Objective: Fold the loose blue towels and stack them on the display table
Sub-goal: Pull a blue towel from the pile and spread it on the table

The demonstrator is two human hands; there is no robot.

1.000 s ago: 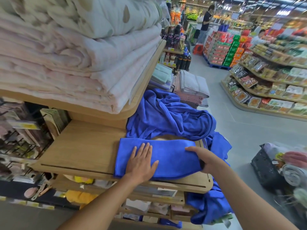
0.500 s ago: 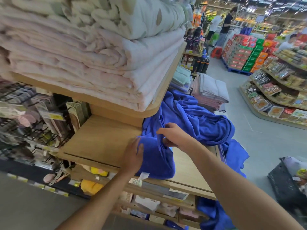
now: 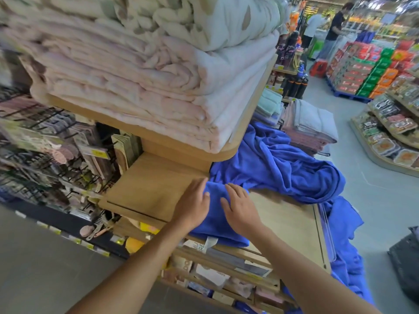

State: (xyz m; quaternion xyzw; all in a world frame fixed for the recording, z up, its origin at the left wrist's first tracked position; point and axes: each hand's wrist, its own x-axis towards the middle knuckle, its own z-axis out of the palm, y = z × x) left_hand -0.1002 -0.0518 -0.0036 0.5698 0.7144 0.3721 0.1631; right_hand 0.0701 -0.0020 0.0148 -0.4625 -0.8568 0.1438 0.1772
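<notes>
A second ago we had the folded blue towel (image 3: 215, 214) stretched wide across the display table (image 3: 156, 189), a hand near each end. Now it is doubled into a narrow bundle at lower centre of the frame, and our left hand (image 3: 192, 206) and right hand (image 3: 241, 210) lie flat on it, close together.

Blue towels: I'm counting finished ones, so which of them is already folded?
The small blue towel under both hands, flat at the wooden table's front edge. The blue heap behind lies crumpled.
</notes>
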